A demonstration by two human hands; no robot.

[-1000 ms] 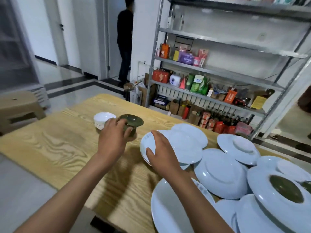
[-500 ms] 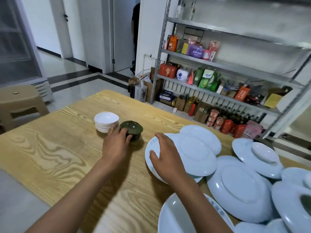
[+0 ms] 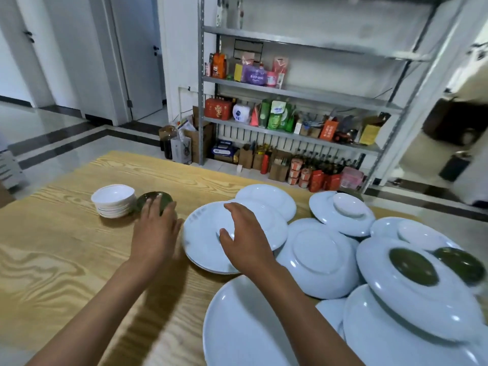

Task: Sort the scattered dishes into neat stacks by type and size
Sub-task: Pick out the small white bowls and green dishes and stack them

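Step in hand: small bowls are being grouped at the far left of the table [image 3: 66, 249]. The left hand [image 3: 155, 231] rests on the upside-down green bowl [image 3: 154, 203], fingers straight and spread over it, not curled round it. This bowl stands on the table just beside the stack of white bowls [image 3: 114, 200]. The right hand [image 3: 245, 239] lies on the white plate [image 3: 206, 233] at the centre, fingers relaxed and lightly bent, gripping nothing.

Next move, as judged: fetch the two other green bowls [image 3: 413, 266], which sit on upturned plates at the near right, and set them with the first.

Containers: the top white bowl is upright and holds nothing visible. The remaining plates [image 3: 319, 257] lie overlapping, mostly upside down.
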